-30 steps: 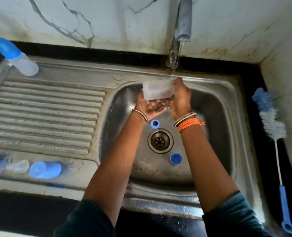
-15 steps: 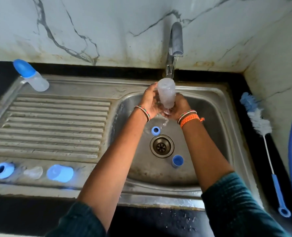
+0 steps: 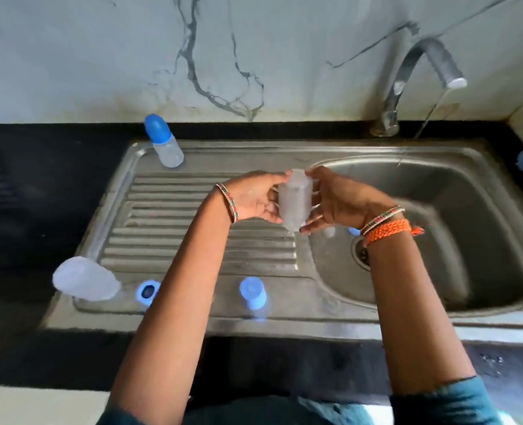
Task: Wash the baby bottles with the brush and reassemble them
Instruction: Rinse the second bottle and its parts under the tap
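Both hands, left hand (image 3: 255,196) and right hand (image 3: 339,200), clasp the clear bottle (image 3: 294,199) between them above the drainboard (image 3: 168,216)

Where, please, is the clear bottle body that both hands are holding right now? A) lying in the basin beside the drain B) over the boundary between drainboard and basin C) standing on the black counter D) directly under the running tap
B: the left hand and right hand hold the clear bottle body over the drainboard edge, well left of the tap.

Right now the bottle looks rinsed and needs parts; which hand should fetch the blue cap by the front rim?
Probably left: the left hand is nearer the blue cap; the right hand can hold the bottle.
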